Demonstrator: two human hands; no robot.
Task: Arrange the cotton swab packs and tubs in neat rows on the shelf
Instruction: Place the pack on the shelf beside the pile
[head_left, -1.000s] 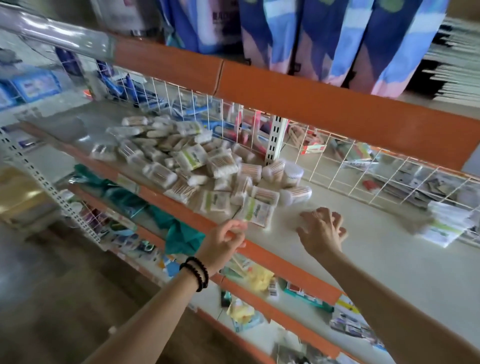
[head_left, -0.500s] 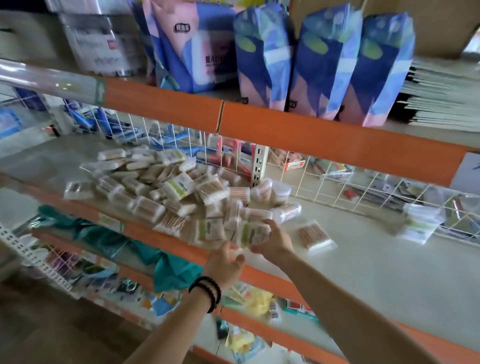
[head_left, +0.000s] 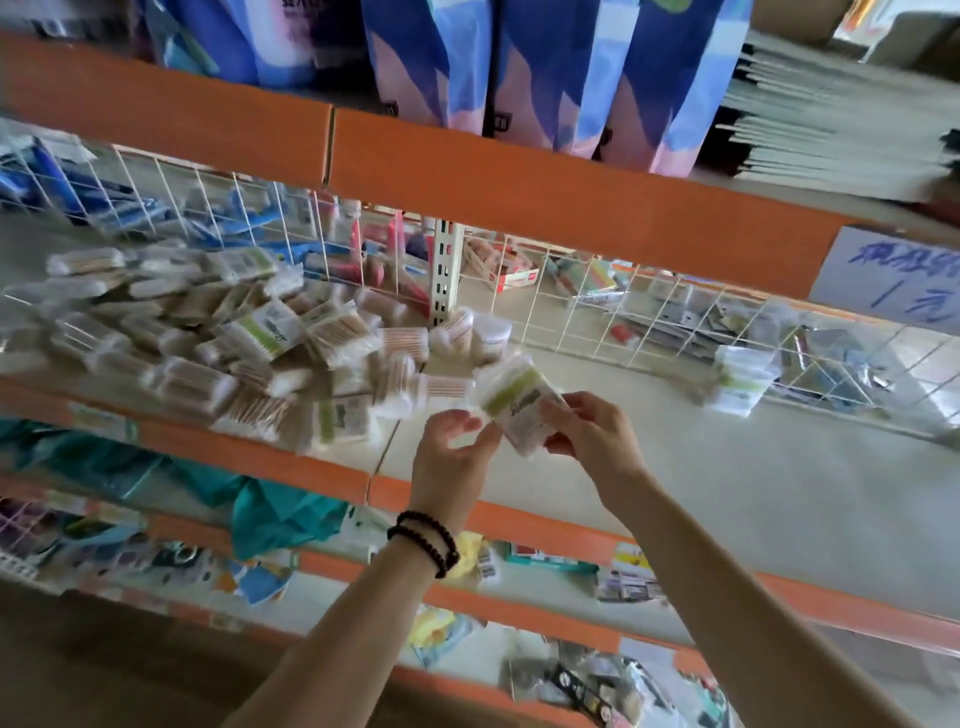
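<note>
Both hands hold one cotton swab pack (head_left: 519, 410) with a green label above the front part of the beige shelf (head_left: 727, 483), just right of the shelf's centre seam. The right hand (head_left: 592, 434) pinches the pack's right edge between thumb and curled fingers. The left hand (head_left: 452, 457), with a black bead bracelet (head_left: 427, 540) at its wrist, has its fingertips at the pack's lower left corner; blur hides whether they pinch the pack or only touch it. The pack is tilted, clear of the shelf surface.

To the left of the held pack lies a loose heap of swab packs (head_left: 208, 343), piled in no order and reaching the shelf's orange front edge (head_left: 291, 462). At the heap's right end, behind the held pack, stand round tubs (head_left: 488, 335) of swabs, near the white upright post (head_left: 442, 270). Well to the right of the held pack, against the white wire grid (head_left: 649, 317) at the back of the shelf, sits a small upright group of green-labelled packs (head_left: 740, 379).

Above the grid runs an orange rail (head_left: 519, 192) carrying a handwritten sign (head_left: 888, 278) at its right end.
</note>
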